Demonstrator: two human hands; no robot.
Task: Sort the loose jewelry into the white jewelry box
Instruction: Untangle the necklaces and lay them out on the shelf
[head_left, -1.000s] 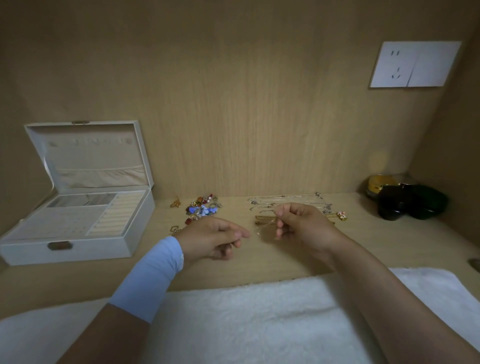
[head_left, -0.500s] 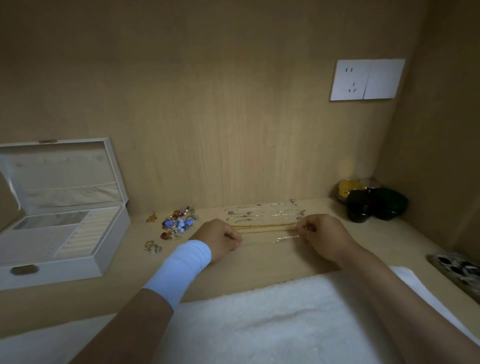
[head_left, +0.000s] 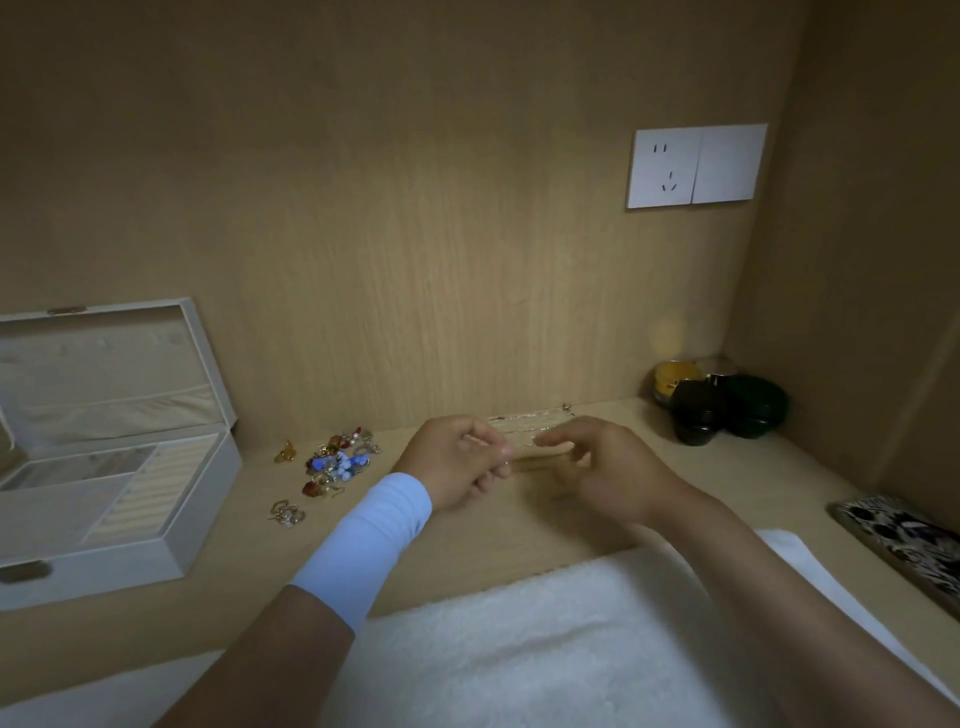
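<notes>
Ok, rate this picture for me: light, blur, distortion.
Head view: dim, warm light, with a pale glow patch on the back wall above the dark jars; head view: wide-angle bending skews the white jewelry box at the left edge; head view: left hand and right hand look soft, so the thin chain they pinch nearly vanishes.

The one camera sits on my head and looks forward and down over the wooden desk (head_left: 483, 545), facing the wood-panel back wall (head_left: 415, 234). It is wide-angled and close: my forearms rise from the bottom edge, and my left hand (head_left: 457, 457) and right hand (head_left: 608, 467) meet just below centre. The left edge cuts the white jewelry box (head_left: 93, 577), the wall socket (head_left: 696, 166) sits upper right, and the white towel (head_left: 519, 649) fills the near foreground.
</notes>
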